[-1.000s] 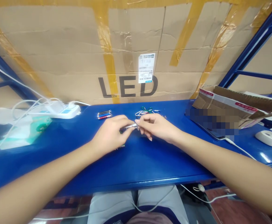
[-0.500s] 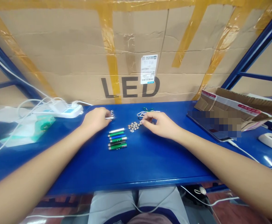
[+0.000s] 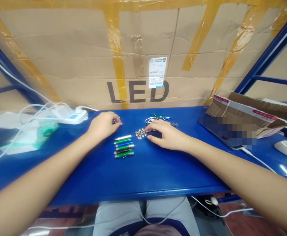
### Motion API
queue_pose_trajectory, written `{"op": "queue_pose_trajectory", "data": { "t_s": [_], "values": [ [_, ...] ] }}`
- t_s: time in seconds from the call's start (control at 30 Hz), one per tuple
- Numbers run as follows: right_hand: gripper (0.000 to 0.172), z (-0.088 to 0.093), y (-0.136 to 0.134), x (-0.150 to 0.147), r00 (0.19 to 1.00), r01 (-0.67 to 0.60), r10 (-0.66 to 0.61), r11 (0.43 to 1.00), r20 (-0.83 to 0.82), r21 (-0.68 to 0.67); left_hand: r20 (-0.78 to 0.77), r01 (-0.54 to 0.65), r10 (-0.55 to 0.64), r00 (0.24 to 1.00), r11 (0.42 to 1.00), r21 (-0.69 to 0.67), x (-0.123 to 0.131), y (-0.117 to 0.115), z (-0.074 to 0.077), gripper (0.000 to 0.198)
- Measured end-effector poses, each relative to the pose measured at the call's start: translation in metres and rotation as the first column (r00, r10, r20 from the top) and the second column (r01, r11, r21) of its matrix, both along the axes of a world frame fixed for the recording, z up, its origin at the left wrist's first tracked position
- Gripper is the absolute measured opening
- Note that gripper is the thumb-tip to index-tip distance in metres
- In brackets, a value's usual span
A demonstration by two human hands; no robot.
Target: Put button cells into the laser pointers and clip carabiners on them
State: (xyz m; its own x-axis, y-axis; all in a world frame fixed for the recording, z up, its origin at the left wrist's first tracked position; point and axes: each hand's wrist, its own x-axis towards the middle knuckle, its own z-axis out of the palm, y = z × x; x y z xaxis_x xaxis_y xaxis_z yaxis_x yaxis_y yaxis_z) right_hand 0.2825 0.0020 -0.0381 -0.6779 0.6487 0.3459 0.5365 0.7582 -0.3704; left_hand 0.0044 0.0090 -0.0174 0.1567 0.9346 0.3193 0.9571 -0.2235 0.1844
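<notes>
Small silver button cells (image 3: 140, 133) lay in a loose cluster on the blue metal tabletop (image 3: 143, 173), between your two hands. Your right hand (image 3: 166, 135) rested palm down just beside them, its fingers loosely spread and holding nothing, the fingertips (image 3: 147, 132) at the edge of the cluster. Your left hand (image 3: 103, 124) was curled over a few slim metal tubes at the far side of the table; you could not tell whether it gripped one or only touched them. Just in front of the cells sat a neat row of short green, blue and silver pen-shaped tubes (image 3: 123, 146), side by side. Coloured wire clips (image 3: 155, 116) lay behind your right hand. Farther left stood a white power strip (image 3: 71, 116), and a big brown cardboard box marked LED (image 3: 138, 65) rose behind everything.
</notes>
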Motion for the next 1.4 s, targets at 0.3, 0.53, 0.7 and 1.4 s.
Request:
{"op": "queue_pose_trajectory", "data": {
  "t_s": [0.3, 0.53, 0.7, 1.4],
  "values": [
    [0.02, -0.001, 0.001, 0.0, 0.992, -0.035, 0.032, 0.999, 0.121, 0.023, 0.157, 0.238, -0.206, 0.966, 0.944, -0.23, 0.014, -0.016, 0.007, 0.028],
    [0.01, -0.004, 0.006, 0.001, 0.994, -0.021, 0.019, 1.0, 0.107, 0.011, 0.223, 0.224, -0.158, 0.962, 0.925, -0.308, 0.012, -0.018, 0.008, 0.021],
    [0.006, -0.005, 0.008, 0.0, 0.995, -0.013, 0.013, 1.0, 0.098, -0.008, 0.232, 0.216, -0.134, 0.963, 0.902, -0.375, 0.009, -0.016, 0.007, 0.02],
    [0.009, 0.01, 0.005, 0.008, 0.982, 0.101, -0.095, 0.995, 0.164, -0.027, 0.453, 0.207, -0.16, 0.877, 0.977, -0.056, 0.022, -0.019, 0.004, 0.03]
  ]
}}
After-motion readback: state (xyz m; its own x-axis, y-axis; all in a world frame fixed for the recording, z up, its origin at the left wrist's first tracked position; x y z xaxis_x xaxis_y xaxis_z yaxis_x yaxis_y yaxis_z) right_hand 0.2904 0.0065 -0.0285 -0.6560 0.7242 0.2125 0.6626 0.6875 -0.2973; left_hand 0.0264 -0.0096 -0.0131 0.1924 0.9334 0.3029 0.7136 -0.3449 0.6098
